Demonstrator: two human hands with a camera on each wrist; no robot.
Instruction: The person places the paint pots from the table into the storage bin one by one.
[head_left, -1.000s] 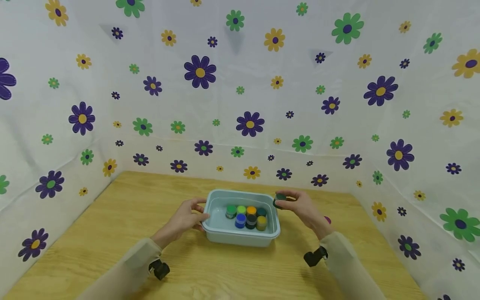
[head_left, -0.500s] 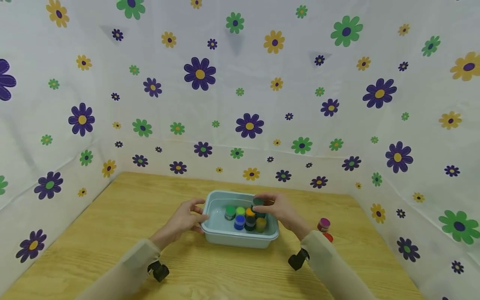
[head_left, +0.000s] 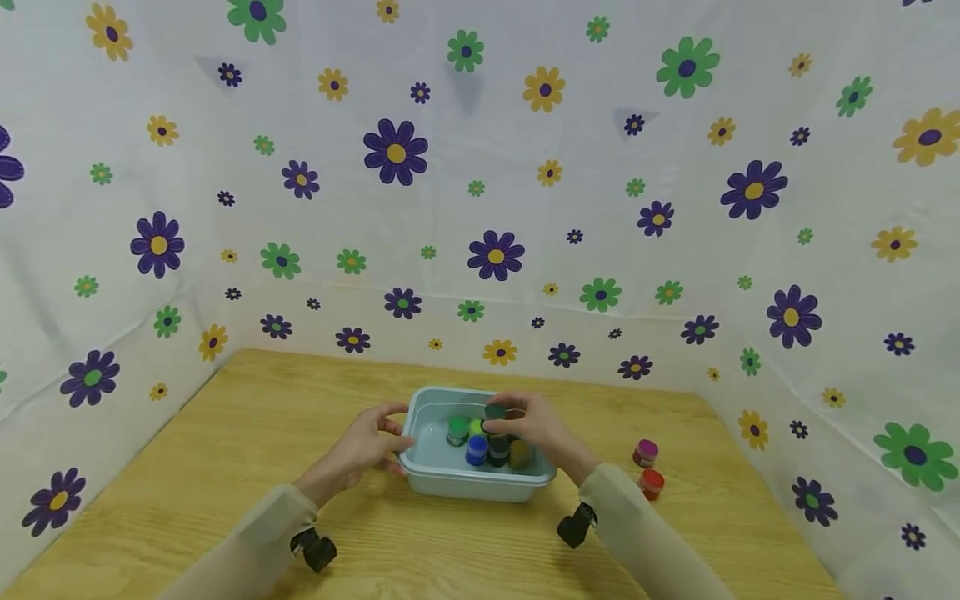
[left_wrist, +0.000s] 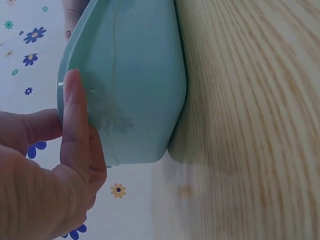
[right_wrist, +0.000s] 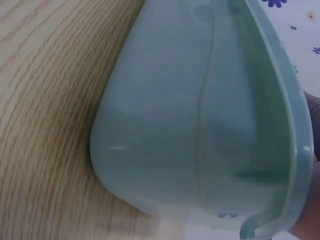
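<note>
A light blue plastic tub (head_left: 472, 485) stands on the table, holding several small paint jars. My left hand (head_left: 360, 443) grips its left rim, with the thumb on one side and fingers on the other, as the left wrist view also shows. My right hand (head_left: 542, 429) pinches a dark-lidded green paint jar (head_left: 493, 412) over the tub's far middle. Below it sit a green jar (head_left: 457, 430), a blue jar (head_left: 476, 451), a black jar (head_left: 498, 452) and a mustard jar (head_left: 519, 454). A lime jar (head_left: 476, 427) is partly covered; the hand hides others.
To the right of the tub, a magenta jar (head_left: 645, 452) and a red jar (head_left: 651, 483) stand on the wooden table (head_left: 420, 550). A white flower-printed sheet (head_left: 442, 208) surrounds the table at the back and sides.
My right hand has carried the dark green jar from beyond the tub's right rim leftward over the jars inside. The magenta and red jars have come into view. My left hand keeps its grip.
</note>
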